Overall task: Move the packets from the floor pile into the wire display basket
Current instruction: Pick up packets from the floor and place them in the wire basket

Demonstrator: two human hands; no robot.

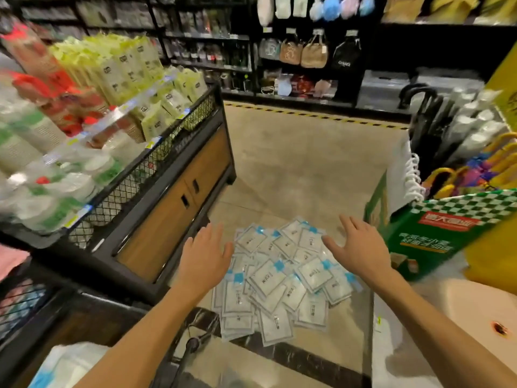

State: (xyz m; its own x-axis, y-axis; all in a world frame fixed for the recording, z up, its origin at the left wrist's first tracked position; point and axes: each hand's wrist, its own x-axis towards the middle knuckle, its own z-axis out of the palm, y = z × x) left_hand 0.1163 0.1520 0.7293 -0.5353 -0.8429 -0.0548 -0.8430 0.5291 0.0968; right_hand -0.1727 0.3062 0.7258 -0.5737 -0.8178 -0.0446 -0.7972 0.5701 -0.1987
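Pile of white-and-blue flat plastic packets [282,278] on beige tiled floor [302,163], flanked by black wire-mesh display stand [156,155] and green checkered carton [436,231]; left hand [205,253] and right hand [361,245] held spread, nothing grasped

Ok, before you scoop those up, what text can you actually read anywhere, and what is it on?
Nothing reads cleanly.
Packets in the floor pile: a small dark printed line on each, too small to read.
Green checkered carton: red banner and pale characters below, blurred.
Black hanging bag: white lettering, too small.
Pale green pouches: dark label marks, unreadable.
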